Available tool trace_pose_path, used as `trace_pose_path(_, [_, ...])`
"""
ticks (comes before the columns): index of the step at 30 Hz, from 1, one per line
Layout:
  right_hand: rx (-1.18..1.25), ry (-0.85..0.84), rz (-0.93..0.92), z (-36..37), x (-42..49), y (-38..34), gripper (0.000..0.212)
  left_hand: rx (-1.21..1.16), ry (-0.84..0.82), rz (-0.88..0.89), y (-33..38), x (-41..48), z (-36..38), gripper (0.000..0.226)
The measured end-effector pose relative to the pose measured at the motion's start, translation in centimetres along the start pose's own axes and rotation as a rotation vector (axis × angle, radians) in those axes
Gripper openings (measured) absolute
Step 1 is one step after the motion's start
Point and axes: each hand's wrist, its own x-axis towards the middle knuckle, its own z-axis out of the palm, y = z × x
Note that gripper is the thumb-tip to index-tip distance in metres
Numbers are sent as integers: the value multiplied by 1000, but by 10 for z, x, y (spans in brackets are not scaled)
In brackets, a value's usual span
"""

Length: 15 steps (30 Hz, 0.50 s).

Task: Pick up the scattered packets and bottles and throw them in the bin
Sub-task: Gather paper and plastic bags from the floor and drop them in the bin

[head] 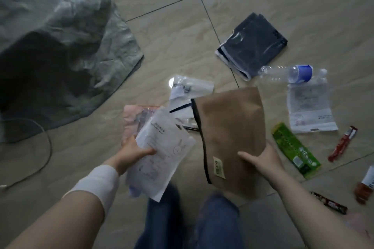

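My left hand [133, 152] grips a stack of white packets [162, 151] with a pink packet [131, 119] behind them. My right hand [261, 159] holds a large brown paper pouch [228, 131] by its lower right edge, above the floor. On the tiles lie a crushed clear bottle with a blue label [289, 74], a white printed packet [309, 107], a green wrapper [295, 149], a red stick packet [343, 143], a dark wrapper [328, 203] and clear packets [190, 89]. A grey-green bin bag [52, 46] gapes open at the left.
A dark folded plastic package [253, 44] lies at the back right. A thin cable [45, 147] curls over the floor at the left. A brown and white item [366, 186] shows at the right edge. My knees in jeans [218, 218] are below the hands.
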Motion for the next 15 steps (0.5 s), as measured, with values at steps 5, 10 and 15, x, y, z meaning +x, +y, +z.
trace_pose_path(5, [-363,-91,-253,70,99,-66,84,54,158,0,-68,109,-11,97])
trace_pose_path(10, [-625,-73,-343,113,162,-97,76,73,356,-133,-37,104,3,123])
trace_pose_path(15, [-692,-21,-412,128,179,-106,78,51,445,-85,-46,113,14,108])
